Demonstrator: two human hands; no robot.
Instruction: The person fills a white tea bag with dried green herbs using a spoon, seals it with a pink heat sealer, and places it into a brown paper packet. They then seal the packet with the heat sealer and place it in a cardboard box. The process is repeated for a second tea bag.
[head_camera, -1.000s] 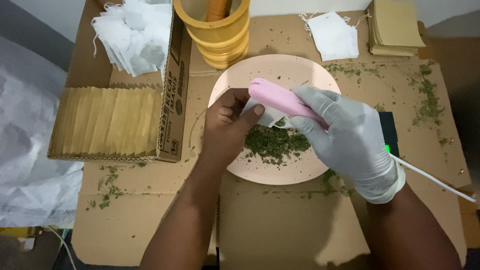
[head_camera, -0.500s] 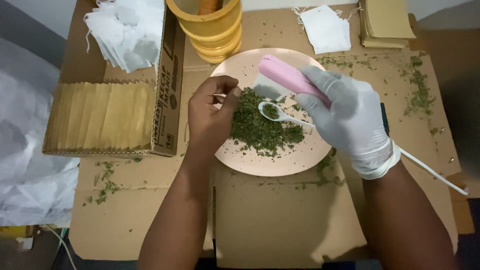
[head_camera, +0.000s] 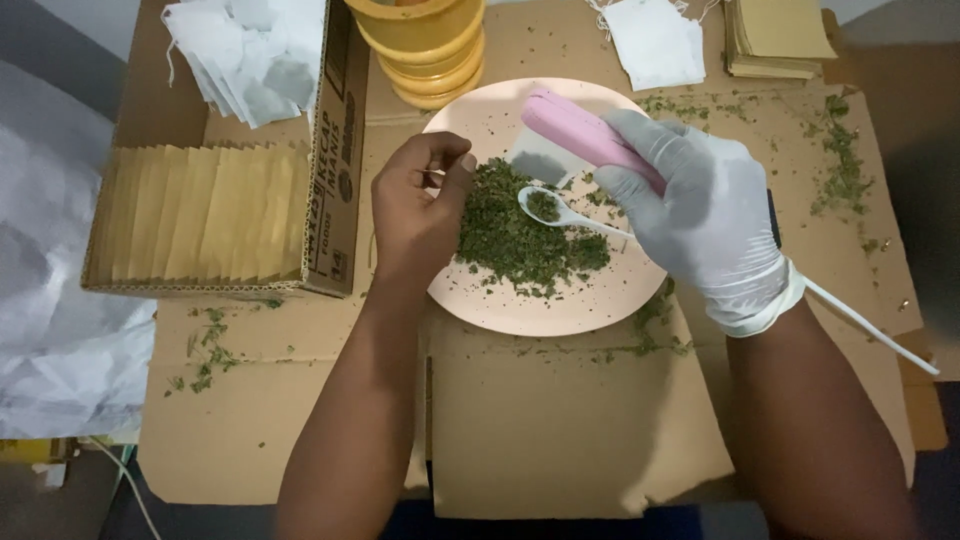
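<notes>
The bare left hand (head_camera: 420, 205) is curled at the edge of the pink plate (head_camera: 480, 300), its fingers pressed together. The gloved right hand (head_camera: 700, 215) grips a white spoon (head_camera: 560, 208) and a pink device (head_camera: 585, 135) over the dried green herbs (head_camera: 520, 235). Farther away stand yellow containers (head_camera: 425, 50).

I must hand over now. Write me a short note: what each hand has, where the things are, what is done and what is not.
Left hand: bare, fingers curled at the plate edge; whether it pinches anything cannot be told.
Right hand: gloved, holds a pink tool and a white spoon with some herbs.
Dried green herbs: heaped on the plate, crumbs on the cardboard.
Done: spoon loaded.
Left: most of the heap. Empty white bags lie top left.
</notes>
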